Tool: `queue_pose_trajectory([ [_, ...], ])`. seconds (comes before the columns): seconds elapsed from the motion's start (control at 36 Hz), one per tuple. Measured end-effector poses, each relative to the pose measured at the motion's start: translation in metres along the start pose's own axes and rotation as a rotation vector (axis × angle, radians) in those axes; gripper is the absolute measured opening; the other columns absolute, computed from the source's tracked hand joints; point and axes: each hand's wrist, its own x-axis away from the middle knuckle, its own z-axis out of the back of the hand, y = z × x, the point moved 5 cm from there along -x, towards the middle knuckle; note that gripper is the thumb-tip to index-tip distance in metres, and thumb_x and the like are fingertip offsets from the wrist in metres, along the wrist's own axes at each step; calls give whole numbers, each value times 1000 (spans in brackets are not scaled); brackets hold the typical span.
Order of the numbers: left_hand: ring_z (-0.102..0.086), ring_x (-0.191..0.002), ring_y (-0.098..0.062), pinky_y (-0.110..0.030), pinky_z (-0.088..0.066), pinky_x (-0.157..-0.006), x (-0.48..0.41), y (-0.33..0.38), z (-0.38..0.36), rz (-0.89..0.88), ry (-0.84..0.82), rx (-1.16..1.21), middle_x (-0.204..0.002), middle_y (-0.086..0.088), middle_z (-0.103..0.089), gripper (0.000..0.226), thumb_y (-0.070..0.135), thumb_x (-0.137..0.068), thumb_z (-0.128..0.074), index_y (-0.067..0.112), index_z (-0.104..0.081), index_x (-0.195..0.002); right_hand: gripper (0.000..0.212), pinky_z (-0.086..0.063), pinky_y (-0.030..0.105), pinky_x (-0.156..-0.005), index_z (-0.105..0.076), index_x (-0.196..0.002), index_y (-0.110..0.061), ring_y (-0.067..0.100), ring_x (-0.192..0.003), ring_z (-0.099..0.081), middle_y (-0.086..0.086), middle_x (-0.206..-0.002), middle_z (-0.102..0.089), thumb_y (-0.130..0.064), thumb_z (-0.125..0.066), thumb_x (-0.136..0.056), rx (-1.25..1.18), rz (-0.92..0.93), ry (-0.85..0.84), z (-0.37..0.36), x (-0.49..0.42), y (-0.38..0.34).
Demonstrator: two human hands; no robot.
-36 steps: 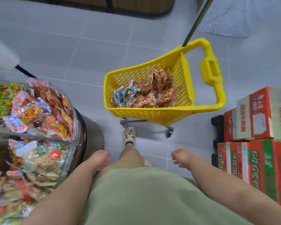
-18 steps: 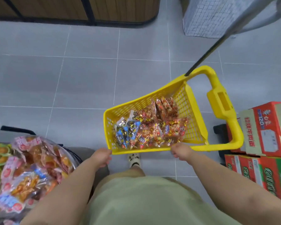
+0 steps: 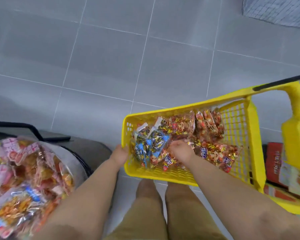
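the yellow basket [image 3: 189, 177] of a small shopping cart stands on the grey tiled floor [image 3: 111, 58] just in front of the person's legs [image 3: 145, 213], right of centre in the head view. the left grip [image 3: 120, 154] is at the basket's near left corner, its fingers curled over the rim of the side wall and grasping it. the right grip [image 3: 180, 150] is down inside the basket, on the heap of snack packets [image 3: 213, 149]. its fingertips are buried among the wrappers, so i cannot tell whether it is clenched on a packet or merely pressing. the packets lie on the basket's bottom: blue packets [image 3: 151, 144] near the left wall, between the two grips, and red and gold ones spread to the right, some leaning at the far wall. the cart's yellow handle [image 3: 291, 135] rises at the right edge, and a black rod [image 3: 280, 82] crosses its top. beyond the handle sit red cartons [image 3: 275, 163], blurred. at the lower left, bagged snacks [image 3: 24, 170] are heaped in a display bin, just beside the left forearm
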Motion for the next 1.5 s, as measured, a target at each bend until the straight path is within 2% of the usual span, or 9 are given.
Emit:
queue_pose_trajectory([
  [0.08, -53, -116, -37, -34, -41, -86, -13, -5, -13, 6, 65, 56, -129, -27, -52, 26, 17, -102, -39, 4, -40, -124, 36, -27, 15, -32, -51, -124, -12, 10, -50, -43, 1, -73, -58, -18, -54, -89, -56, -21, 35, -8, -23, -3],
  [0.36, -56, -106, -41, -39, -41, -80, -23, -14, -24, -61, 236, 22, -114, -27, -58, 11, 19, -101, -40, 11, -32, -101, 51, -39, 24, -53, -31, -118, -15, 12, -63, -48, 5, -88, -50, -17, -69, -85, -373, -117, 222, -24, -70, -3],
  [0.67, -58, -104, -30, -29, -36, -76, -11, -16, -19, 2, 139, 52, -124, -23, -57, 44, 34, -100, -45, -1, -43, -125, 24, -40, 11, -48, -54, -119, -20, 6, -57, -50, 8, -83, -58, -15, -52, -96, -207, 350, 259, 25, 1, -21],
  [0.81, -55, -115, -29, -37, -43, -95, 23, -2, 11, -189, 385, 249, -122, -15, -59, 47, 40, -93, -58, 3, -55, -122, 25, -47, 11, -64, -58, -101, -36, 0, -68, -52, -1, -76, -52, -12, -56, -93, -291, 549, 226, 34, 47, -39],
  [0.89, -60, -109, -21, -36, -46, -96, 42, 10, 14, -264, 249, 479, -110, -4, -65, 24, 34, -96, -54, 15, -60, -110, 21, -51, 25, -67, -60, -91, -29, 10, -71, -57, 6, -76, -56, -9, -54, -94, -393, 523, 88, 19, 59, -54],
  [1.03, -70, -82, -20, -39, -57, -76, 55, 10, 10, -207, -223, 835, -93, -4, -72, 18, 13, -93, -54, 13, -61, -110, 20, -46, 9, -64, -61, -84, -22, -8, -66, -61, -16, -69, -67, -6, -53, -94, -384, 482, -139, -27, 56, -78],
  [1.17, -62, -74, -22, -32, -49, -63, 47, -30, 24, -110, -161, 736, -89, -9, -66, 17, 7, -84, -68, 11, -56, -96, 40, -51, 23, -72, -66, -98, -16, 9, -76, -62, -5, -79, -64, -37, -32, -102, -485, 218, -180, -55, 21, -71],
  [1.36, -70, -68, -19, -38, -59, -67, 43, -74, 26, -18, -21, 809, -78, -3, -74, 15, -2, -87, -63, 12, -62, -91, 57, -39, 24, -80, -46, -131, -10, 21, -99, -57, 4, -105, -59, -37, -67, -85, 231, 120, -149, -100, -23, -27],
  [1.5, -66, -81, -28, -45, -53, -82, 46, -80, 23, -5, -32, 844, -95, -14, -68, 16, -5, -92, -54, 10, -58, -97, 30, -42, 28, -75, -58, -113, -5, 29, -98, -60, 5, -87, -63, -28, -54, -95, 431, 215, -89, -108, -25, -15],
])
